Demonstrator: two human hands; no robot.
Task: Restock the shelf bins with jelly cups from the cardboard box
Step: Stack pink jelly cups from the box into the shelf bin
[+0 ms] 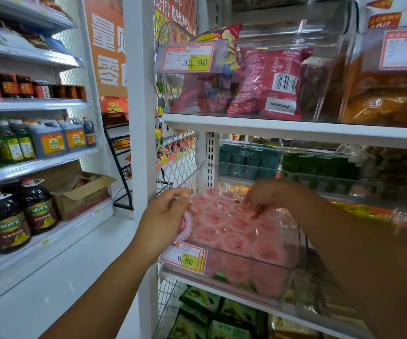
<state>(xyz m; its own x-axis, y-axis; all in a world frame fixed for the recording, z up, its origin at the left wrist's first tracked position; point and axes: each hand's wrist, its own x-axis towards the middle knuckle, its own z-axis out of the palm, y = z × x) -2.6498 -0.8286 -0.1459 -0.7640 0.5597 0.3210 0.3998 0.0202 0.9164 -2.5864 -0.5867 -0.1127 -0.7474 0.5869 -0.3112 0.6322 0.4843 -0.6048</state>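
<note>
A clear plastic shelf bin on the middle shelf holds several pink jelly cups packed in layers. My left hand grips one pink jelly cup at the bin's left edge, just outside it. My right hand reaches over the back of the bin with fingers curled down onto the top cups; whether it holds one is hidden. A price tag reading 6.60 hangs on the bin front.
An open cardboard box sits on the left shelving beside oil bottles. A white upright post stands left of the bin. Snack bags fill the bin above; green packs sit behind.
</note>
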